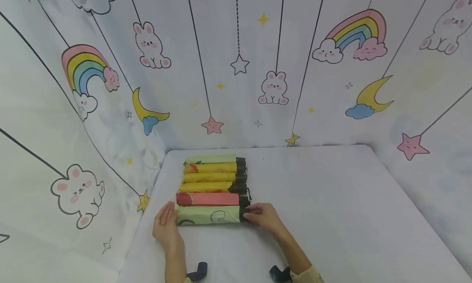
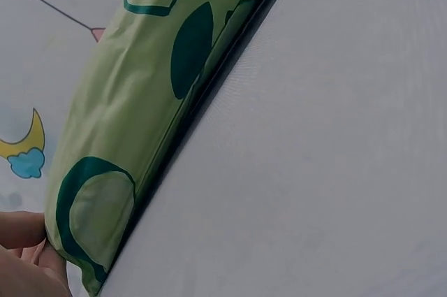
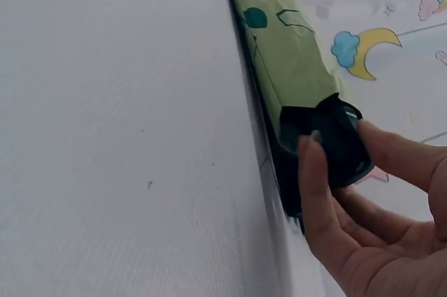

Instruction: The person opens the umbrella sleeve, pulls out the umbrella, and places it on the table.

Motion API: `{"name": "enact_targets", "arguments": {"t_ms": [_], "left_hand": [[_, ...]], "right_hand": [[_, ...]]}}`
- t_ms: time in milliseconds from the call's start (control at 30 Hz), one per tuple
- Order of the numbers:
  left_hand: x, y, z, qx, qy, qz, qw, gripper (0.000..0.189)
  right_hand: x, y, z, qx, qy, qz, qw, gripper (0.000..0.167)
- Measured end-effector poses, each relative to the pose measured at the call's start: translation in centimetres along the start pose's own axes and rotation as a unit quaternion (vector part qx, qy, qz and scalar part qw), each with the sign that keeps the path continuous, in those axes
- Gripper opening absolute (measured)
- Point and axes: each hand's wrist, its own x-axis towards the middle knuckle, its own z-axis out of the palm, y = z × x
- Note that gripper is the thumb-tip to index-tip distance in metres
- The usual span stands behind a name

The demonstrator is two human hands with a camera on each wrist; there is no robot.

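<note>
Leftmost, the left hand [image 1: 167, 225] stands at the sleeve end of the near umbrella [image 1: 208, 215], fingers mostly straight and touching the fabric rather than wrapping it. That green umbrella lies crosswise at the near side of the row, just beside the red umbrella [image 1: 212, 199]; beyond come three yellow umbrellas [image 1: 208, 177] and the far umbrella [image 1: 210, 159], also green. All six have their black ends to the right. There, the right hand [image 1: 265, 219] pinches the near one's handle [image 1: 243, 214] between thumb and fingers, closed only as far as its thickness. The step looks like squaring it with the row: I'd steer from the firm handle, let the left fingers merely stop the soft end, and slide both ends evenly, since a hard push could crumple the sleeve or skew the red neighbour.
</note>
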Motion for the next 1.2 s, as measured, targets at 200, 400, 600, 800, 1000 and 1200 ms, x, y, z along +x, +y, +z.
{"name": "enact_targets", "arguments": {"t_ms": [200, 400, 600, 800, 1000, 1200], "left_hand": [[-0.2, 0.6, 0.2, -0.011, 0.0, -0.017, 0.9998, 0.045], [-0.8, 2.2, 0.8, -0.013, -0.007, -0.025, 0.9996, 0.047], [-0.5, 1.6, 0.5, -0.016, -0.002, -0.026, 0.9995, 0.046], [0.0, 0.5, 0.0, -0.021, 0.003, -0.035, 0.9991, 0.047], [-0.1, 0.7, 0.0, -0.02, 0.003, -0.045, 0.9988, 0.049], [-0.1, 0.7, -0.1, -0.023, 0.004, -0.056, 0.9981, 0.049]], "right_hand": [[-0.1, -0.4, -0.1, 0.044, 0.004, 0.023, 0.9988, 0.049], [-0.2, -0.8, 0.1, 0.104, 0.015, 0.013, 0.9944, 0.044], [-0.5, -0.9, 0.3, 0.127, 0.033, 0.009, 0.9912, 0.04], [-0.7, -1.1, 0.3, 0.155, 0.049, 0.019, 0.9864, 0.045], [-0.9, -1.3, 0.3, 0.168, 0.05, 0.019, 0.9844, 0.046], [-1.2, -1.5, 0.3, 0.182, 0.056, 0.018, 0.9814, 0.041]]}}
